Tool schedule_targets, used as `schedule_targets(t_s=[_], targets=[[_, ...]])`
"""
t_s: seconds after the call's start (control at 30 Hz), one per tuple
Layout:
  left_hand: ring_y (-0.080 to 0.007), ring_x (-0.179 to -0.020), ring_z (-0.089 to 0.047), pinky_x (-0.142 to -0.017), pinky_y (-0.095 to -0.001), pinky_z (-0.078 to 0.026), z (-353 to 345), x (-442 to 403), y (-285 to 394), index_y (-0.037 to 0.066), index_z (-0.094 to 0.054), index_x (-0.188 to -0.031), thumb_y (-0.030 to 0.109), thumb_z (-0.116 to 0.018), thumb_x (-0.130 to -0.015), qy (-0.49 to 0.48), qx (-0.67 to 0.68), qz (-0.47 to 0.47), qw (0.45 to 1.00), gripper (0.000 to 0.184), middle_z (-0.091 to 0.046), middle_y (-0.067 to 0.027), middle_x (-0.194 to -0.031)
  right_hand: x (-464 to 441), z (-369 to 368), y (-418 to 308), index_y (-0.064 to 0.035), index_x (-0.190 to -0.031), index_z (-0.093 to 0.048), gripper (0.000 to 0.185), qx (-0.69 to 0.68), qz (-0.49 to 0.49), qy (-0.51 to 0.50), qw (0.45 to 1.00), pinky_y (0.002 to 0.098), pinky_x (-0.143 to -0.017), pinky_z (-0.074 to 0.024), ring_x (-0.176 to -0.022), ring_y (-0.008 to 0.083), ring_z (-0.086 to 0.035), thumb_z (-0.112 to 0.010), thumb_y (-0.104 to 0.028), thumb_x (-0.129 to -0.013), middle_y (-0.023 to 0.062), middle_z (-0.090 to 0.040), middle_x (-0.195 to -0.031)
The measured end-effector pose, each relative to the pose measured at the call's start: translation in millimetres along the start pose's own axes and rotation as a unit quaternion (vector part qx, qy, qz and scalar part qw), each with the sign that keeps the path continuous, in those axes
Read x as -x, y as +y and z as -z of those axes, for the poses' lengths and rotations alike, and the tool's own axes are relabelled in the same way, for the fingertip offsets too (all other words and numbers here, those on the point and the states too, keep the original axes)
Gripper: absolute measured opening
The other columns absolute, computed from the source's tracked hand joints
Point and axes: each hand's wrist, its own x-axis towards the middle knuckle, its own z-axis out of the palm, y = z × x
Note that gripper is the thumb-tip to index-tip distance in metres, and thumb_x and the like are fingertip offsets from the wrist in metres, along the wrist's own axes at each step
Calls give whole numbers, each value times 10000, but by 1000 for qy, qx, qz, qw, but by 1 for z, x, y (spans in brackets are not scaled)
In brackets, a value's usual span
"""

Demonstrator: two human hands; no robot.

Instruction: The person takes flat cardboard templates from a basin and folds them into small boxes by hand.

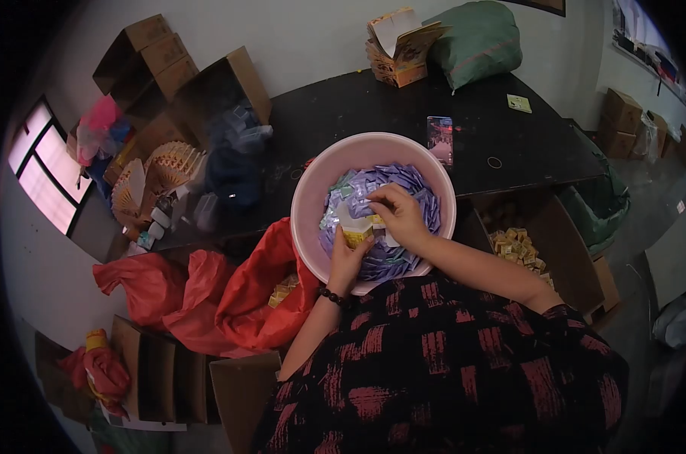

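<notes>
My left hand (347, 261) is closed around a small yellow-and-white carton (357, 236), whose pale flap stands up at the top. Just to the right of it, my right hand (403, 219) has its thumb and fingertips pinched together; what they hold, if anything, is hidden. Both hands are over a pale pink basin (304, 227) on the near side of the table. Inside lie many small purple sachets (403, 178), with some pale green sachets (343, 188) toward the left.
The black table (320, 106) carries a phone-like card (440, 140), a stack of printed cardboard (397, 57) and a green sack (479, 45). Red bags (244, 291) lie at left. At right, an open cardboard box (578, 261) holds small yellow cartons (519, 248). More brown boxes (157, 57) are piled at far left.
</notes>
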Motion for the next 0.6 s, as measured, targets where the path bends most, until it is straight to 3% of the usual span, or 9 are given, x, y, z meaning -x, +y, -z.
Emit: schedule_targets(t_s=[0.1,0.2,0.27,0.4,0.47,0.5,0.57,0.6], targets=[[-160,-1021,-547,-859,-270,-463,3,-1,-3,14,-355,-1270,12,-643,-807,-13,-19,-19,1000,545,-527,-92,-1143,9,-6,4,12,-910,-645,114,46,19,-18,999,293,-732,-472,-813,220,-599,-621,-12,-801,108,-606,-889],[-167,-987,-564,-825,-270,-479,1,1,3,5,-343,-1272,29,-651,-808,-36,-56,-38,997,558,-531,-104,-1125,14,-6,6,7,-892,-659,106,115,98,-36,988,291,-723,-464,-810,213,-597,-638,-30,-795,100,-614,-855],[-171,-987,-567,-820,-272,-484,-1,0,6,3,-334,-1274,29,-646,-813,-53,-72,-49,995,557,-529,-107,-1126,18,-7,5,-3,-886,-669,113,29,18,-24,999,306,-729,-461,-814,237,-594,-650,-44,-782,109,-620,-839],[-159,-993,-568,-817,-266,-490,1,2,6,20,-317,-1288,-5,-629,-812,-56,-11,-16,998,570,-529,-101,-1123,20,-9,10,-20,-884,-678,131,-2,-41,-28,999,336,-745,-459,-829,265,-587,-666,-56,-758,114,-619,-839],[-154,-993,-569,-819,-266,-494,2,1,6,28,-312,-1295,-28,-624,-805,-65,41,16,997,583,-528,-98,-1124,16,-4,14,-37,-874,-678,134,141,109,-54,982,362,-758,-454,-874,276,-574,-666,-50,-742,106,-619,-846],[-154,-1000,-570,-818,-263,-500,4,2,2,36,-323,-1296,-10,-604,-823,-64,70,16,995,552,-527,-92,-1129,14,-2,11,-37,-874,-678,134,143,111,-52,982,362,-758,-454,-874,276,-574,-666,-50,-742,106,-619,-846],[-153,-1006,-570,-817,-261,-506,11,1,-5,43,-334,-1298,7,-584,-840,-64,99,17,993,522,-526,-85,-1134,14,2,4,-47,-901,-666,150,272,260,-98,921,366,-743,-453,-924,272,-562,-650,-52,-752,90,-620,-856],[-160,-980,-576,-790,-262,-500,18,0,-8,45,-360,-1284,75,-545,-874,-65,120,30,990,451,-537,-73,-1115,14,3,3,-47,-901,-666,150,273,259,-96,921,366,-743,-453,-924,272,-562,-650,-52,-752,90,-620,-856]])
